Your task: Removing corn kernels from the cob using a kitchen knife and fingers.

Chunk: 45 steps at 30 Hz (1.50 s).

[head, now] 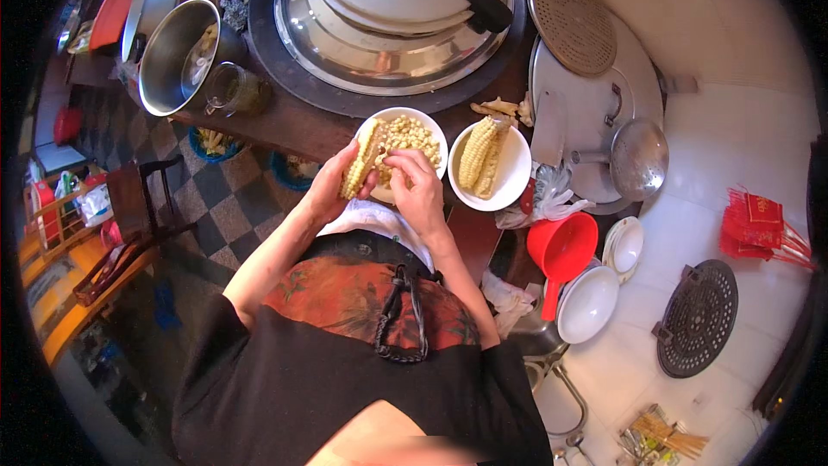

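My left hand (330, 184) grips a pale yellow corn cob (359, 160), partly stripped of its kernels along the side facing right. Beside it, my right hand (417, 191) has its fingers bent together over the near rim of a white bowl (444, 158). Whether a kernel sits between those fingertips is too small to tell. Loose corn kernels (409, 134) fill much of that bowl. Just to the right, a second white bowl (514, 188) holds corn cobs (480, 152) leaning against its far rim.
Beyond the bowls is a large steel wok lid (388, 68) with a smaller lid on top. At left stand a steel pot (169, 61) and a glass jar (236, 87). A cleaver (550, 126), a skimmer (639, 158) and a red plastic ladle (563, 243) lie at right.
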Each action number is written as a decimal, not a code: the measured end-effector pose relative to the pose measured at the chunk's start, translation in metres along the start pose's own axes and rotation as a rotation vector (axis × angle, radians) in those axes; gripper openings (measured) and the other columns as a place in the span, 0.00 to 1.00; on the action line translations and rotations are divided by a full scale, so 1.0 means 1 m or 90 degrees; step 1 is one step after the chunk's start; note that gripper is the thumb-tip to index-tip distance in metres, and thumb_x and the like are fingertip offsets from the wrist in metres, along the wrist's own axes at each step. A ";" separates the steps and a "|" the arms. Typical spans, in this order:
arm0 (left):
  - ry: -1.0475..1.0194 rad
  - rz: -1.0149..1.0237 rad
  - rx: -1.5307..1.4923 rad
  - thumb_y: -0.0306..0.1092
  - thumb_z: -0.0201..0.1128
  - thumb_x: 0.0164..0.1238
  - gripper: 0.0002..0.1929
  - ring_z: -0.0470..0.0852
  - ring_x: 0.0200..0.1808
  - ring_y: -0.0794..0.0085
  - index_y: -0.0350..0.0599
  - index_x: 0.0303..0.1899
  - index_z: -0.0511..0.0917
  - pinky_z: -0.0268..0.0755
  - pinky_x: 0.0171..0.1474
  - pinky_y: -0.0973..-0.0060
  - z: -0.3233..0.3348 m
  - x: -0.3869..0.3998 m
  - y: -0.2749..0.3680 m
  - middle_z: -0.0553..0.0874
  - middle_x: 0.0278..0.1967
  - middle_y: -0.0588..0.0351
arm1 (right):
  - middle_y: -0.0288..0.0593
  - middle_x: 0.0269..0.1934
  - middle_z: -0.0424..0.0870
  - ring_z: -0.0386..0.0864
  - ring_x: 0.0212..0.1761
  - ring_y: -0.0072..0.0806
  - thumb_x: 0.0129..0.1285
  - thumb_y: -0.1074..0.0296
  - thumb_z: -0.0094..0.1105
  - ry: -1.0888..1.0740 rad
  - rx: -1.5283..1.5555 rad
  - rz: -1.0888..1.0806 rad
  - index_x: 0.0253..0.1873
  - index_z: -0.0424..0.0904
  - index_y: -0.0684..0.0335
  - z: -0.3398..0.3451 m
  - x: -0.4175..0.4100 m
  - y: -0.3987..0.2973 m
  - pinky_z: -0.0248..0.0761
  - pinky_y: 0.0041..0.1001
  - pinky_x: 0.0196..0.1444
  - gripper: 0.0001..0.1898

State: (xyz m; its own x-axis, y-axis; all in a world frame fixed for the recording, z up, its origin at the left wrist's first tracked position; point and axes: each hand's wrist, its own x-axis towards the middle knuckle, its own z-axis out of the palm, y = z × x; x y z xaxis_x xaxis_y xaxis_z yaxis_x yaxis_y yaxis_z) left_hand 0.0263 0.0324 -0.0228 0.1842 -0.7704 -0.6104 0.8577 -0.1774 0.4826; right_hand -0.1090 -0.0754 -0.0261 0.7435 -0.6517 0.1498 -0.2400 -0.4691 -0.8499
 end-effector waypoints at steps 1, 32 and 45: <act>0.017 0.005 0.002 0.53 0.46 0.77 0.22 0.75 0.25 0.76 0.43 0.50 0.75 0.65 0.27 0.80 0.000 0.002 -0.001 0.79 0.29 0.57 | 0.47 0.45 0.80 0.81 0.44 0.40 0.61 0.77 0.55 -0.002 -0.001 -0.001 0.45 0.80 0.68 0.000 0.001 0.000 0.76 0.33 0.43 0.09; 0.086 0.183 0.139 0.43 0.53 0.75 0.15 0.76 0.36 0.82 0.43 0.50 0.75 0.71 0.38 0.83 0.025 0.020 -0.021 0.79 0.38 0.62 | 0.42 0.33 0.82 0.78 0.33 0.20 0.68 0.69 0.55 -0.059 0.413 0.406 0.52 0.73 0.74 -0.004 -0.003 -0.038 0.74 0.23 0.34 0.14; 0.138 0.114 0.057 0.47 0.50 0.74 0.19 0.79 0.37 0.75 0.41 0.51 0.75 0.74 0.40 0.75 0.021 0.041 -0.022 0.80 0.38 0.57 | 0.35 0.33 0.77 0.75 0.32 0.20 0.68 0.74 0.49 -0.075 0.552 0.447 0.52 0.71 0.68 0.005 -0.006 -0.001 0.72 0.24 0.33 0.10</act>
State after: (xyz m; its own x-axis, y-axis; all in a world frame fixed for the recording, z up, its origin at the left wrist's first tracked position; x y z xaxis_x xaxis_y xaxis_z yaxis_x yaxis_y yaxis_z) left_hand 0.0049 -0.0079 -0.0453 0.4353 -0.6469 -0.6262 0.7582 -0.1115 0.6424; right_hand -0.1103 -0.0684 -0.0286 0.6798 -0.5264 -0.5106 -0.1478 0.5836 -0.7985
